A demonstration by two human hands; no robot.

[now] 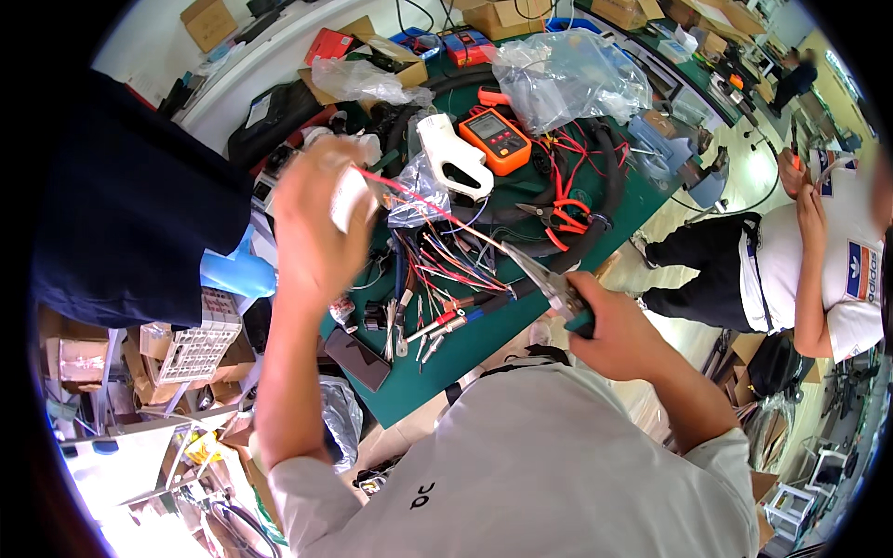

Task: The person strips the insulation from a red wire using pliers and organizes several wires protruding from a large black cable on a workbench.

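Observation:
My left hand (316,223) is raised over the left side of the green table, blurred by motion, with a white piece (352,200) at its fingers. From it a thin red wire (409,192) runs right, turning pale toward the jaws of silver pliers (555,286). Whether the jaws grip the wire I cannot tell. My right hand (614,330) is closed round the dark green handles. Below the wire fans a bundle of loose coloured wires (456,260), several with metal terminals (446,325). A dark phone (358,361) lies near the table's front edge.
An orange meter (496,139), a white gun-shaped connector housing (454,158), orange-handled pliers (563,216) and a thick black cable (609,177) crowd the table. Clear plastic bags (572,79) lie behind. A person in dark clothes (139,205) stands left; another in white (819,251) stands right.

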